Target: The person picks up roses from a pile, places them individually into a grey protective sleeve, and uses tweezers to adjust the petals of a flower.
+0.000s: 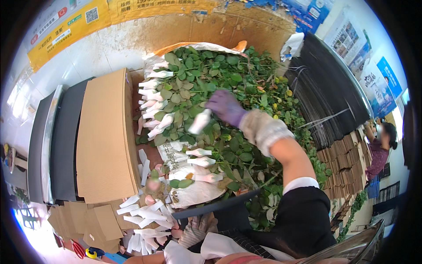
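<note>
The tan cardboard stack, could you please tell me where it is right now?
The tan cardboard stack stands on the left side of the head view, between the dark sheets to its left and the heap of leafy stems.

Purple-gloved right hand (226, 108) holds white-sleeved flower (200, 121) over leafy stems (237, 147); gloved left hand (198, 229) near, by black sheet (215, 205); cardboard stack (104, 136) left.

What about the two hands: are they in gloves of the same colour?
No: the right hand wears a purple glove, the left hand a pale grey glove.
</note>
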